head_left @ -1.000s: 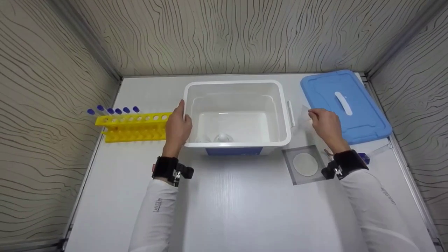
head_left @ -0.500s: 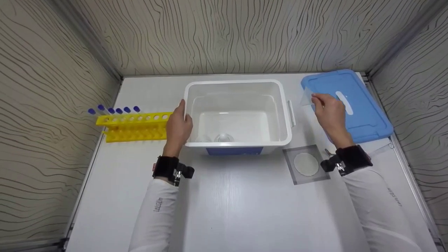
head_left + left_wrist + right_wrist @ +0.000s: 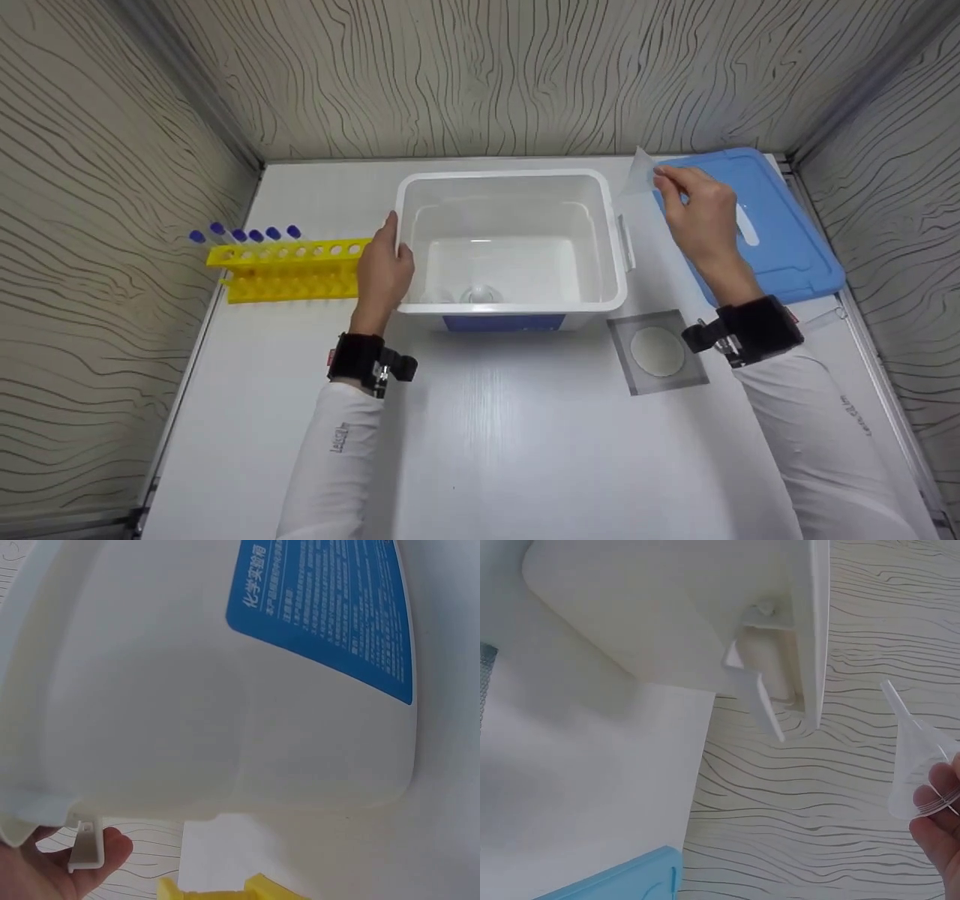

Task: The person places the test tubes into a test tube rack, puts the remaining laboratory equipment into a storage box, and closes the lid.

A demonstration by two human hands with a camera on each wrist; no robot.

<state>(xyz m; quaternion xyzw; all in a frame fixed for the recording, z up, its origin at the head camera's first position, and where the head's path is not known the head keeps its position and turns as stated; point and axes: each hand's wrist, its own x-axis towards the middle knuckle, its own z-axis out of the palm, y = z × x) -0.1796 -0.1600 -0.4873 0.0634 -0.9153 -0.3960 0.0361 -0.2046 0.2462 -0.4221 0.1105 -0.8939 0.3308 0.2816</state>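
An open white plastic bin stands at the table's middle. My left hand holds its left side, thumb at the rim, and a fingertip shows under the side latch. Raised beside the bin's far right corner, my right hand pinches a clear plastic funnel. In the right wrist view the funnel hangs from my fingertips, spout pointing toward the bin's rim. A small clear object lies on the bin's floor.
A blue lid lies flat at the back right. Left of the bin stands a yellow tube rack with several blue-capped tubes. A grey mesh square with a white disc lies near the bin's front right corner. Patterned walls enclose the table.
My right hand has risen with the funnel and moved away from me, from beside the bin's right wall to its far right corner. The left hand has stayed put.
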